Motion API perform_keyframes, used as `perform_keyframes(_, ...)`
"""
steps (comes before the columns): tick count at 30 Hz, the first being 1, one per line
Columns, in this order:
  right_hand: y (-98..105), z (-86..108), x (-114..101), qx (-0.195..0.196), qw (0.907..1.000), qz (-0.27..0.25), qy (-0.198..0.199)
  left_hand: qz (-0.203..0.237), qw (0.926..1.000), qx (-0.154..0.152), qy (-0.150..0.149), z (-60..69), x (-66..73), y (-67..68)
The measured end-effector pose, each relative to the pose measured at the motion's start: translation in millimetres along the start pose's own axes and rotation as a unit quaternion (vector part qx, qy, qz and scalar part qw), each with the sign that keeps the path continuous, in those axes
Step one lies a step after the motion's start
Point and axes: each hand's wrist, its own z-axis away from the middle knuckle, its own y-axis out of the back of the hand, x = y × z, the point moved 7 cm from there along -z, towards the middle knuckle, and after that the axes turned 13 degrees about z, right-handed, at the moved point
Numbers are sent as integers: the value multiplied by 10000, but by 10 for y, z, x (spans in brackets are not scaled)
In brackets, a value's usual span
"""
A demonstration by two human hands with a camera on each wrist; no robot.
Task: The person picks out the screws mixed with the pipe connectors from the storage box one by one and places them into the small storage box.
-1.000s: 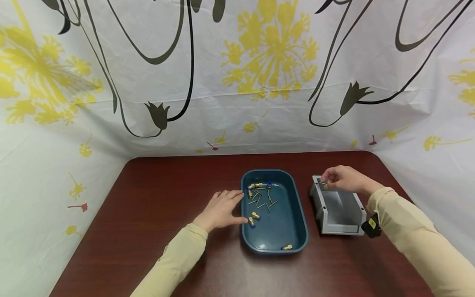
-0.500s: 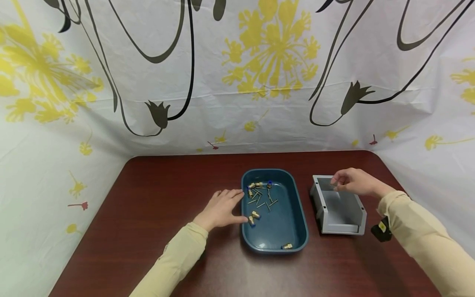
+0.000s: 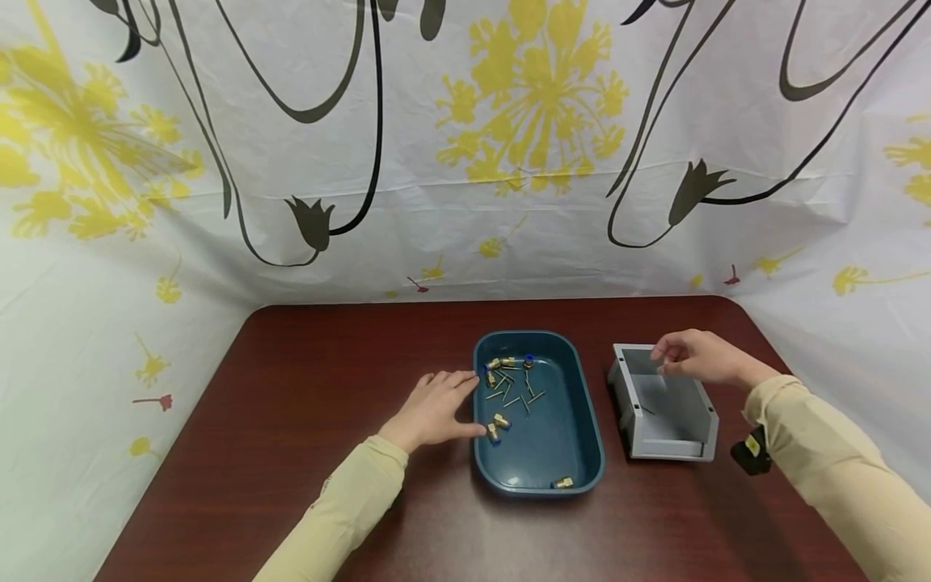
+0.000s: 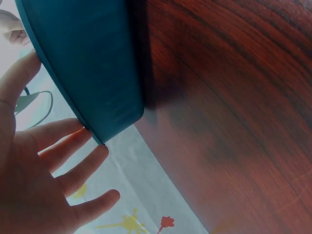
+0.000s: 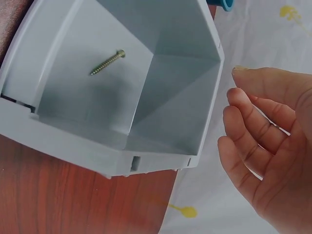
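Note:
In the head view, my left hand (image 3: 434, 411) lies at the left side of a blue tray (image 3: 560, 428). Its fingers are spread, with fingertips touching the rim, as the left wrist view confirms. Inside the tray are several screws (image 3: 537, 398) and several brass fittings (image 3: 501, 421) with blue ends. My right hand (image 3: 701, 356) hovers over the back right of a grey bin (image 3: 665, 449), fingers loosely bent and nothing between them. One screw (image 5: 108, 62) lies on the bin's floor in the right wrist view.
Both containers stand on a dark red-brown wooden table (image 3: 327, 364), the bin to the right of the tray with a narrow gap between. A white patterned cloth (image 3: 407, 145) hangs behind and at the sides of the table.
My right hand has let go of the screw, which dropped into the grey bin, and has shifted slightly right. My left hand stays where it was.

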Motion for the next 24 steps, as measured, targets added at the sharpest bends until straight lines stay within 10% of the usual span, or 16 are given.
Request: perform_keyframes(24, 109, -344, -637, 90, 9963, -153, 844, -14, 10000, -61, 30, -6, -7, -18)
